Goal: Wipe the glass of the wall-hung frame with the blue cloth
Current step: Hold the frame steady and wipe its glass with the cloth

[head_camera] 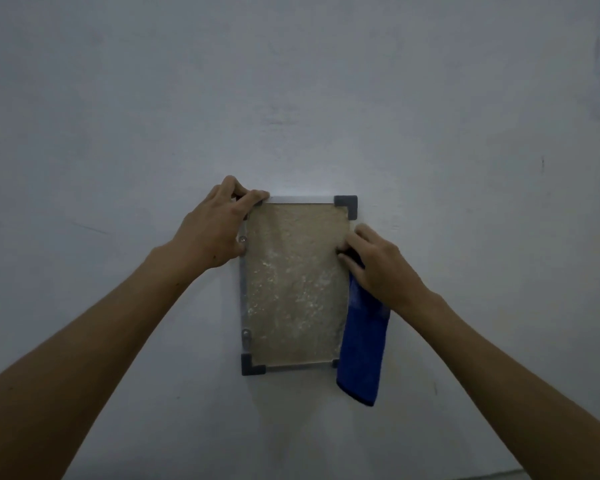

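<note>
A small upright frame (302,199) with a silver rim and dark corner caps hangs on the wall. Its glass (293,289) is dusty, with a speckled beige sheet behind it. My left hand (217,228) grips the frame's top left corner, fingers curled over the top edge and thumb on the left rim. My right hand (378,266) holds the blue cloth (362,344) against the glass's right edge, just below the top right corner. The cloth hangs down under my hand and hides the frame's bottom right corner.
A plain pale wall (326,98) fills the whole view around the frame, with a few faint scuffs. A strip of floor edge (482,475) shows at the bottom right.
</note>
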Tool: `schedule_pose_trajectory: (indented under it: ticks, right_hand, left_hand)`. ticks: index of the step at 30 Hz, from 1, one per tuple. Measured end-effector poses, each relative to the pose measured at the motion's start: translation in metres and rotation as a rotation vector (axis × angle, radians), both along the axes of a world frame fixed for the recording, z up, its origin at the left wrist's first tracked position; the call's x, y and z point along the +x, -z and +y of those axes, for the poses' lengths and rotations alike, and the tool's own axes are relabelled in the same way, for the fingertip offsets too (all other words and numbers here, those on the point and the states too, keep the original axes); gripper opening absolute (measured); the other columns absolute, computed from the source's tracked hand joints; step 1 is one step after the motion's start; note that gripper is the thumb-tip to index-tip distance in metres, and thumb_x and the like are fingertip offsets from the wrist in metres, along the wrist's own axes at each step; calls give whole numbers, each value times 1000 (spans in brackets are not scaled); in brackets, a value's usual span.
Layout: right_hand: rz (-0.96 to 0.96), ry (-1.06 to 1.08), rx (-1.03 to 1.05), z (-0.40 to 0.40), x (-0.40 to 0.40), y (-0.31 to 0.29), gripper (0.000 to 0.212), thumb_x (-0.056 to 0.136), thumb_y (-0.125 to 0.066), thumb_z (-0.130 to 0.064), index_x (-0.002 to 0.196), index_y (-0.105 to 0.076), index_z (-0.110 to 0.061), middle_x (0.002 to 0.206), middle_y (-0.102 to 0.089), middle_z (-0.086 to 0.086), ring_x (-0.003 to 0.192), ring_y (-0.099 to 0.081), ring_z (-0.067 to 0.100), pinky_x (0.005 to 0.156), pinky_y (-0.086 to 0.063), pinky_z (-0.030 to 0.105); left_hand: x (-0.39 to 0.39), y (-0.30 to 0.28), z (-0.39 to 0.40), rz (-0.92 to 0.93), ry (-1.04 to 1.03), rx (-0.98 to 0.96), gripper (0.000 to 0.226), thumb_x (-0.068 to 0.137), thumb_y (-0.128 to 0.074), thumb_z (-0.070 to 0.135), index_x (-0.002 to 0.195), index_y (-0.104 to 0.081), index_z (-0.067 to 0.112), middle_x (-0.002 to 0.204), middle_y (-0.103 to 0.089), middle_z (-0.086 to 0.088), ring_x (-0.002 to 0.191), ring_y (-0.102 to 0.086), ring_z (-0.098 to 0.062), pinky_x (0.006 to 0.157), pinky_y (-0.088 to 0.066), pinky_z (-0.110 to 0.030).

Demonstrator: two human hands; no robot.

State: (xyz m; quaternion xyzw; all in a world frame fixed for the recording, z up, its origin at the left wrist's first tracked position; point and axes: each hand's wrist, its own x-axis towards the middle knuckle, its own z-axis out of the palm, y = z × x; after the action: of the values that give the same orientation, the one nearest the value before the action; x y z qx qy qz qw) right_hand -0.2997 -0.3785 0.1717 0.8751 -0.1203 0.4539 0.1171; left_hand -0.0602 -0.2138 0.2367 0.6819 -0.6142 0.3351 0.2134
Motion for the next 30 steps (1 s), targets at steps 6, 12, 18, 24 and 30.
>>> schedule_pose_trajectory:
  ticks: [6, 12, 18, 24, 30]
  right_hand:
    - [-7, 32, -24, -5, 1, -33, 11, 96, -63, -18, 99, -60, -7, 103, -55, 6, 83, -57, 17, 79, -55, 33]
    - [131, -13, -18, 2, -5, 1, 9, 97, -62, -15, 98, -61, -6, 104, -56, 6, 83, -59, 18, 78, -57, 37]
    - [-21, 31, -7, -2, 0, -29, 12, 95, -64, -16, 99, -61, -5, 102, -55, 8, 82, -57, 19, 78, -55, 37]
    - [163, -9, -31, 5, 0, -3, 10, 98, -61, -16, 98, -62, -6, 106, -58, 8, 84, -59, 20, 77, -56, 40]
    - [-89, 36, -34, 5, 12, -22, 12, 96, -63, -16, 98, -61, -5, 101, -55, 8, 78, -55, 18, 72, -55, 33]
  left_hand:
    - [2, -1, 0, -4, 2, 7, 89, 73, -85, 23, 148, -39, 28, 129, -38, -3, 121, -47, -21, 89, -57, -46]
    - [2, 0, 0, -10, 0, -7, 89, 73, -85, 21, 148, -38, 28, 130, -38, -4, 120, -46, -21, 88, -57, -45]
    - [2, 1, -1, -9, -5, -4, 89, 72, -86, 23, 148, -39, 28, 129, -38, -4, 119, -47, -22, 87, -57, -47]
    - [2, 1, -2, -8, 4, -17, 87, 73, -84, 19, 148, -39, 27, 129, -38, -4, 119, -47, -22, 88, -57, -45]
    - [2, 1, -2, -12, 1, -7, 90, 71, -86, 23, 148, -39, 27, 130, -38, -4, 120, -47, -22, 89, -57, -46]
